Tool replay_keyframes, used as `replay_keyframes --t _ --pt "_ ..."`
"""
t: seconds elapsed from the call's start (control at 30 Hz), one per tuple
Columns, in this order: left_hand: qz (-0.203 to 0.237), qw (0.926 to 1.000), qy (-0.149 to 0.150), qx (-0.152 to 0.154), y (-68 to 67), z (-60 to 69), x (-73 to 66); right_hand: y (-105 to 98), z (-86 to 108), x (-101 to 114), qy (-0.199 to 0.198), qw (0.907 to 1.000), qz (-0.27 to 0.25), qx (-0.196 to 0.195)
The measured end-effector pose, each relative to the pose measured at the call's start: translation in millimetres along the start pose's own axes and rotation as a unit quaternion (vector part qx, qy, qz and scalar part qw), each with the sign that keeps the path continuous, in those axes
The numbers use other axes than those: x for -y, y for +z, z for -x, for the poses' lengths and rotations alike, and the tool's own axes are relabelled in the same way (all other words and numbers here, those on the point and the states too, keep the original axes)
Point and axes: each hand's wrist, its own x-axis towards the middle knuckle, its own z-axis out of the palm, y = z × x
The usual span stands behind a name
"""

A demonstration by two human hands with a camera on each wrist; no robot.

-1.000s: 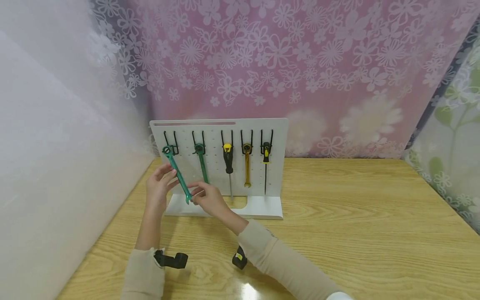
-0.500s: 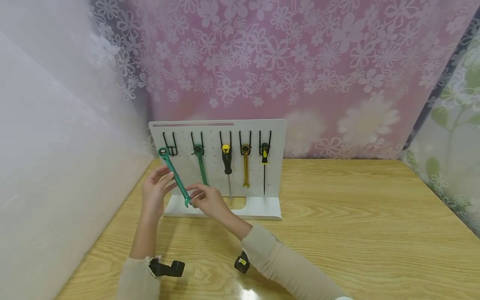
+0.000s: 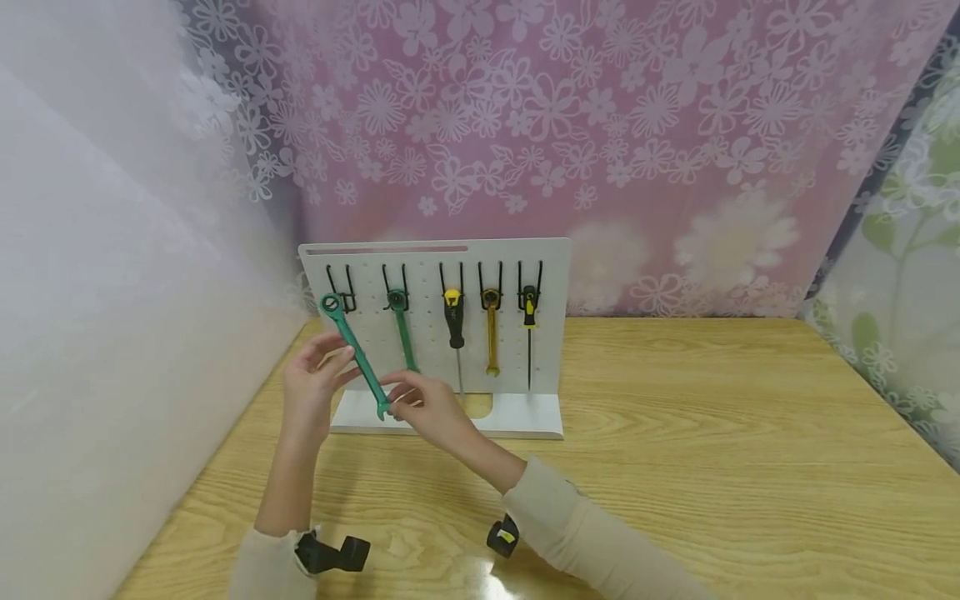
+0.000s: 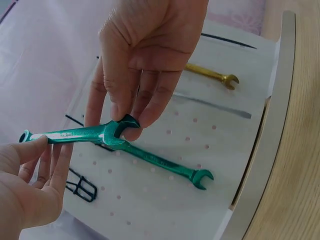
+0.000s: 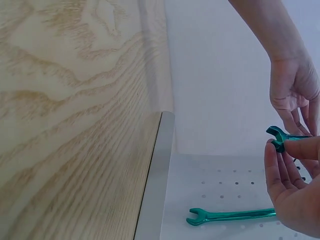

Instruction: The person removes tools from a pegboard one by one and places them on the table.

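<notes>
Green metal wrench (image 4: 80, 134) is pinched by the fingers of the left hand (image 3: 307, 392) at its shaft and of the right hand (image 3: 437, 412) at its open end. Its ring end is near the leftmost hook (image 3: 350, 287), not on it. Two screwdrivers (image 3: 454, 321) and two other wrenches (image 3: 492, 337) already hang on the pegboard (image 3: 551, 333) above the tabletop (image 3: 675, 417); so, I judge, only this one is left off.

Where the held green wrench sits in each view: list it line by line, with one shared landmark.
Head: held green wrench, left of centre, slanting in front of the white pegboard.
Left wrist: held green wrench, left half, nearly level.
Right wrist: held green wrench, near the right edge, only partly visible.
Shared landmark: the hanging green wrench: head, left of centre; left wrist, near centre; right wrist, bottom right.
</notes>
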Motion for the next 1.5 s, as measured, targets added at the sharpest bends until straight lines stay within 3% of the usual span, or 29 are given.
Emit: replay_keyframes --t 0.23,0.47,0.7,1.0,1.5 --pt "-0.015 0.9982 0.022 0.054 20.4 10.5 -4.0 -19.7 17.6 3.4 -0.013 0.9998 -0.016 -0.004" --pt "-0.025 0.9945 0.028 0.098 50.2 18.5 -3.9 -47.1 37.7 4.7 -0.035 0.9993 -0.003 -0.009" --pt "-0.026 0.9889 0.015 0.146 78.6 27.1 5.7 -75.3 68.1 33.7 -0.046 0.9989 0.004 -0.004" --pt "-0.024 0.9829 -0.004 0.183 108.9 35.9 21.6 -101.4 88.9 -2.5 -0.046 0.9988 0.005 -0.017" --pt "0.007 0.9744 -0.03 0.223 155.3 51.5 48.7 -136.0 126.2 -17.6 -0.074 0.9938 0.064 -0.053"
